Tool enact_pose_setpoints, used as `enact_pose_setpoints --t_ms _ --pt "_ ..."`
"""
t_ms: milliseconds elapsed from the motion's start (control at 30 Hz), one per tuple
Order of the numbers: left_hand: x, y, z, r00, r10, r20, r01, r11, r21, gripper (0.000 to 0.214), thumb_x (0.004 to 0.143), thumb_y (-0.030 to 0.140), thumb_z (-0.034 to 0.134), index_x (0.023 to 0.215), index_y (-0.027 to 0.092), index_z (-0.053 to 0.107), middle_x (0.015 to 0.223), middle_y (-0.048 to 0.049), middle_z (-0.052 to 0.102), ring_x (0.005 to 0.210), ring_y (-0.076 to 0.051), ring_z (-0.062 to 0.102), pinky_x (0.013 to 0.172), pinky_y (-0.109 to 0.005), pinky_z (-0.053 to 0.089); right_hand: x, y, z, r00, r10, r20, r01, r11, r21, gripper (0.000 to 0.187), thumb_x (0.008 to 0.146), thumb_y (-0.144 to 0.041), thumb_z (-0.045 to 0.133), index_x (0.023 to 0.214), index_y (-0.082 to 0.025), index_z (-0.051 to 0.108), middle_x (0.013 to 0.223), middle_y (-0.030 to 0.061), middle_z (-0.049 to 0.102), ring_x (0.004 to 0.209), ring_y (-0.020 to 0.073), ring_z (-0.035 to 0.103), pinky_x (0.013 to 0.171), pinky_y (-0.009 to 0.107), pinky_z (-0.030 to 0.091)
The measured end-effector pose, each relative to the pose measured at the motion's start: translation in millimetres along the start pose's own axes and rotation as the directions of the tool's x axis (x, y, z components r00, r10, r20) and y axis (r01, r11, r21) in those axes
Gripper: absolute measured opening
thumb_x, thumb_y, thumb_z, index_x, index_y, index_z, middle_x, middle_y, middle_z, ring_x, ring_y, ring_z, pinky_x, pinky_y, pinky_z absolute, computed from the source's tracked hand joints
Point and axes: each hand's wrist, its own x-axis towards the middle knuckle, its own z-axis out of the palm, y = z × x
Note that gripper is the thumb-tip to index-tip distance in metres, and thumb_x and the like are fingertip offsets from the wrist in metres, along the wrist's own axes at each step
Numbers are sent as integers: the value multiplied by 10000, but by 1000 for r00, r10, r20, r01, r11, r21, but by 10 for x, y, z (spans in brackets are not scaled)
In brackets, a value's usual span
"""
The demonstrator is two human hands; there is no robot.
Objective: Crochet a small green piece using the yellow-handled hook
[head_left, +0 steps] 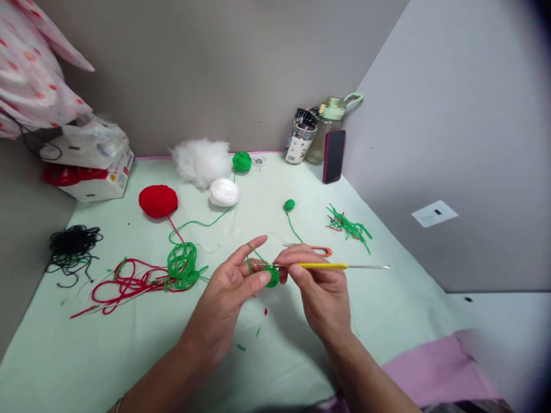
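Observation:
My left hand [235, 287] pinches a small green crocheted piece [271, 276] between thumb and fingers, with green yarn looped over its raised index finger. My right hand [316, 284] grips a crochet hook with a yellow handle [331, 266]; the hook's metal end points right and its tip sits at the green piece. The yarn runs left to a loose green yarn tangle [183, 265] on the pale green table [129, 350].
Loose red yarn [124, 282], black yarn [71, 244], a red ball [158, 201], a white ball [223, 192], a green ball [241, 162], white stuffing [200, 160], a small green piece [289, 205], orange-handled scissors [316, 250], yarn scraps [348, 226], jar [299, 142], bottle [329, 126], phone [334, 156], box [97, 172].

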Motion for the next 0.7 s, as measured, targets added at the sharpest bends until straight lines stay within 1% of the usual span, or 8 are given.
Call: enact_pose_setpoints --t_ms 67,133,233,333,467,567,700 --pt "-2 14 9 1000 -25 -3 25 1000 -12 601 844 293 841 1421 273 674 825 18 657 842 -154 574 825 -304 418 -7 5 1 1000 3 -3 -3 1000 12 150 1015 -274 693 1020 -295 842 894 30 760 780 159 657 671 305 546" --pt "3 13 7 1000 -28 -3 28 1000 -14 590 844 285 837 1412 264 680 845 13 662 859 -153 571 852 -305 420 -13 7 2 1000 5 -11 -5 1000 23 143 1011 -276 699 1022 -291 840 888 34 760 779 164 662 675 311 550" --pt "13 -7 -6 999 31 -30 -31 1000 0 486 837 274 852 1310 262 744 870 16 645 880 -147 573 874 -294 429 -13 1 -2 998 10 -55 -7 999 52 134 1007 -289 703 1004 -278 836 877 37 755 748 164 661 665 316 556" --pt "11 -27 -14 993 92 -73 -91 996 18 403 824 269 869 1218 273 785 840 31 613 841 -133 557 845 -275 436 0 -14 -8 995 30 -96 -21 995 93 137 1003 -308 704 977 -253 827 866 39 745 700 156 663 625 307 571" --pt "5 -39 -28 991 108 -80 -106 994 31 388 839 270 861 1219 289 782 863 28 615 835 -132 545 801 -259 434 8 -20 -14 995 26 -101 -14 994 112 129 1001 -289 705 964 -237 816 852 34 729 689 146 666 614 295 575" --pt "7 -46 -42 988 130 -87 -126 991 51 395 848 267 857 1233 298 774 876 24 618 843 -137 547 785 -254 435 -8 -19 -18 994 13 -106 -4 997 81 144 1017 -273 678 967 -231 806 865 39 727 709 152 663 630 306 571" --pt "5 -57 -46 986 144 -80 -140 988 59 392 848 270 863 1230 302 779 878 22 629 863 -142 576 827 -261 455 -33 -43 -7 992 -73 -100 69 997 -40 164 1035 -224 639 989 -242 795 851 34 728 745 165 650 675 328 556"
